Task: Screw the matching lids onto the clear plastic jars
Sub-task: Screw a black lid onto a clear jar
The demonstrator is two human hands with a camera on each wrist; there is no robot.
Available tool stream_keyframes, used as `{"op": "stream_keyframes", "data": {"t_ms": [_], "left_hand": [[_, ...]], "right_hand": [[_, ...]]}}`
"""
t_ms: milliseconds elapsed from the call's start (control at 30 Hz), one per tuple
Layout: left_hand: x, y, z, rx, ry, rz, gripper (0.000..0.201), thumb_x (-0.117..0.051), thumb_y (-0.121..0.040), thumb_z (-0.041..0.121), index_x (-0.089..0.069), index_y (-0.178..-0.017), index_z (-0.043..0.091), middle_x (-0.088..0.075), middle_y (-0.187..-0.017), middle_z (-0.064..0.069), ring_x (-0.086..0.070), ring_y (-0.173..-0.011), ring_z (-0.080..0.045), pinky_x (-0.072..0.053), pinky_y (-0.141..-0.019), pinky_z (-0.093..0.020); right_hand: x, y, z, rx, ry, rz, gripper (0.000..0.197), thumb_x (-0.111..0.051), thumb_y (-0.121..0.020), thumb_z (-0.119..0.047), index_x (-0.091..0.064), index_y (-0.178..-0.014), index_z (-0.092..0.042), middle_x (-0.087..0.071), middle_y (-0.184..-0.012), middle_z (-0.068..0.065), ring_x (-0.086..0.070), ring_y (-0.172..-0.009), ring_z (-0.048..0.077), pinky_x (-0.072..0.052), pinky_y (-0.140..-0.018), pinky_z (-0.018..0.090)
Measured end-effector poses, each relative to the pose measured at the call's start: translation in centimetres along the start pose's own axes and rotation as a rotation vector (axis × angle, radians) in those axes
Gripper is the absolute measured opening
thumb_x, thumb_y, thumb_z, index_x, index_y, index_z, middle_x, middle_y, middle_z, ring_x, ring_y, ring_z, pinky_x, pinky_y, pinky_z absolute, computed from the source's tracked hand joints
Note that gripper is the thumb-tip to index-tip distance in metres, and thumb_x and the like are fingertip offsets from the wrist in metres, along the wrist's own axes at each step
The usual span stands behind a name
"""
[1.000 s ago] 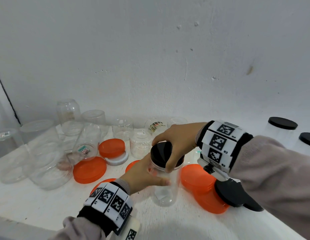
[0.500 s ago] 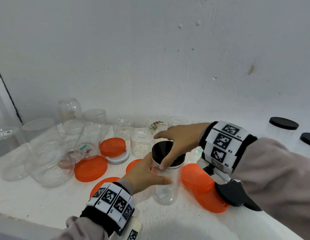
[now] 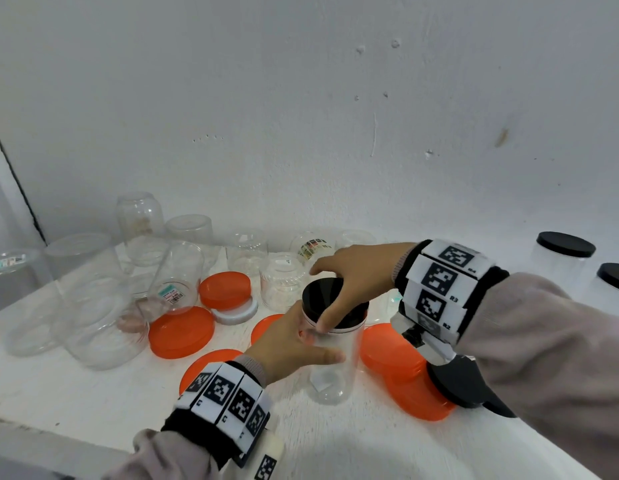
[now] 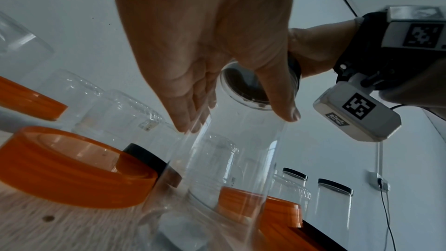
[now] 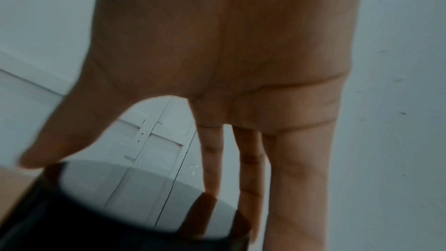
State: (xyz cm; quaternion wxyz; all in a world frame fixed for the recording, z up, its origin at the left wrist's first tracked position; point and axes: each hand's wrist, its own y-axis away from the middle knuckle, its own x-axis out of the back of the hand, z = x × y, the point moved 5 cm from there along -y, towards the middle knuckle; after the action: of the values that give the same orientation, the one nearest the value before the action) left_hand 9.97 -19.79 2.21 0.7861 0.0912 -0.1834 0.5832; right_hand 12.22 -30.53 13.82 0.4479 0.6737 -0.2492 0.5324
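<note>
A tall clear jar [image 3: 332, 368] stands upright on the white surface at the middle. A black lid [image 3: 321, 297] sits on its mouth. My left hand [image 3: 301, 344] grips the jar's upper wall from the left, thumb on the near side and fingers behind. My right hand [image 3: 349, 285] reaches over the lid from the right, thumb on the near rim, fingers stretched across to the far rim. From below, the left wrist view shows the jar [image 4: 229, 169], the lid [image 4: 246, 87] and my left hand [image 4: 239, 121]. The right wrist view is blurred: my right hand [image 5: 120, 177] spans the lid [image 5: 108, 222].
Several orange lids [image 3: 181, 332] lie around the jar, one stacked on a white lid [image 3: 237, 315]. Several empty clear jars [image 3: 93, 306] crowd the left and back. Two black-lidded jars [image 3: 564, 261] stand at far right. Loose black lids [image 3: 457, 382] lie under my right wrist.
My right hand has turned on the black lid: the thumb slid left along the near rim and the fingers stretched out. The left hand kept its hold on the jar.
</note>
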Motion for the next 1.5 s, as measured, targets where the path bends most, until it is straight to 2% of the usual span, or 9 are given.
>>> {"op": "stream_keyframes", "data": {"t_ms": [167,300,433,600,800,933,1167,1367,1500], "left_hand": [[0.03,0.02,0.13,-0.004,-0.007,0.024,0.088,-0.086,-0.063,0.035,-0.036,-0.136,0.035,-0.053,-0.127,0.022,-0.048,-0.114,0.009,-0.041,-0.080,-0.006],[-0.08,0.09,0.26,0.000,0.007,0.016,0.085,-0.086,-0.063,0.034,-0.035,-0.130,0.042,-0.051,-0.119,0.029,-0.046,-0.103,0.023,-0.039,-0.072,0.003],[-0.16,0.25,0.07,0.018,0.030,0.009,0.074,-0.087,-0.063,0.031,-0.037,-0.115,0.052,-0.051,-0.114,0.033,-0.044,-0.096,0.030,-0.038,-0.070,0.005],[-0.19,0.10,0.39,0.007,-0.006,0.025,0.086,-0.086,-0.063,0.035,-0.034,-0.131,0.041,-0.050,-0.118,0.030,-0.045,-0.103,0.020,-0.038,-0.073,0.001],[-0.30,0.27,0.64,0.002,0.009,0.032,0.082,-0.086,-0.064,0.029,-0.036,-0.130,0.038,-0.052,-0.116,0.028,-0.047,-0.095,0.027,-0.039,-0.069,0.003],[-0.29,0.34,0.72,0.003,0.011,0.032,0.082,-0.086,-0.065,0.028,-0.036,-0.129,0.039,-0.052,-0.118,0.027,-0.046,-0.101,0.021,-0.039,-0.072,0.003],[-0.26,0.32,0.68,0.012,0.008,0.034,0.083,-0.086,-0.064,0.032,-0.033,-0.127,0.041,-0.050,-0.114,0.030,-0.046,-0.098,0.021,-0.038,-0.068,0.005],[-0.31,0.29,0.64,-0.002,0.020,0.036,0.086,-0.086,-0.064,0.029,-0.035,-0.133,0.037,-0.052,-0.118,0.027,-0.048,-0.096,0.023,-0.040,-0.069,0.003],[-0.37,0.26,0.47,0.004,0.040,0.033,0.085,-0.087,-0.064,0.025,-0.035,-0.130,0.039,-0.053,-0.116,0.028,-0.046,-0.095,0.028,-0.038,-0.070,0.004]], "right_hand": [[0.19,0.01,-0.79,0.107,0.003,-0.056,0.070,-0.078,-0.071,-0.047,-0.043,-0.131,-0.053,-0.038,-0.124,-0.018,-0.042,-0.124,0.014,-0.045,-0.098,0.038],[0.11,-0.17,-0.45,0.063,-0.034,-0.016,0.070,-0.075,-0.067,-0.062,-0.046,-0.130,-0.047,-0.041,-0.118,-0.013,-0.065,-0.091,0.015,-0.057,-0.080,0.036],[0.06,-0.33,-0.54,0.028,0.014,0.046,0.071,-0.067,-0.067,-0.073,-0.047,-0.127,-0.041,-0.048,-0.112,-0.010,-0.048,-0.059,-0.002,-0.047,-0.060,0.026],[0.26,0.06,-0.57,0.067,0.026,-0.123,0.077,-0.078,-0.070,-0.049,-0.037,-0.134,-0.055,-0.037,-0.137,-0.012,-0.049,-0.121,0.019,-0.047,-0.098,0.039],[0.30,-0.09,-0.30,0.061,-0.029,-0.035,0.070,-0.077,-0.063,-0.060,-0.047,-0.126,-0.051,-0.044,-0.116,-0.012,-0.071,-0.076,0.019,-0.057,-0.074,0.033],[-0.12,-0.25,-0.15,0.009,-0.007,0.048,0.070,-0.068,-0.063,-0.075,-0.048,-0.122,-0.044,-0.049,-0.107,-0.010,-0.056,-0.056,0.003,-0.052,-0.058,0.028],[0.14,-0.17,-0.41,0.076,0.009,-0.082,0.079,-0.079,-0.065,-0.054,-0.039,-0.133,-0.052,-0.036,-0.119,-0.017,-0.053,-0.115,0.018,-0.050,-0.094,0.039],[0.01,-0.45,-0.04,0.072,-0.026,0.004,0.072,-0.075,-0.061,-0.066,-0.048,-0.126,-0.048,-0.046,-0.117,-0.011,-0.068,-0.089,0.018,-0.057,-0.079,0.035],[-0.33,-0.45,0.15,0.022,-0.011,0.082,0.074,-0.066,-0.062,-0.077,-0.049,-0.124,-0.041,-0.048,-0.110,-0.010,-0.053,-0.063,0.002,-0.047,-0.056,0.024]]}}
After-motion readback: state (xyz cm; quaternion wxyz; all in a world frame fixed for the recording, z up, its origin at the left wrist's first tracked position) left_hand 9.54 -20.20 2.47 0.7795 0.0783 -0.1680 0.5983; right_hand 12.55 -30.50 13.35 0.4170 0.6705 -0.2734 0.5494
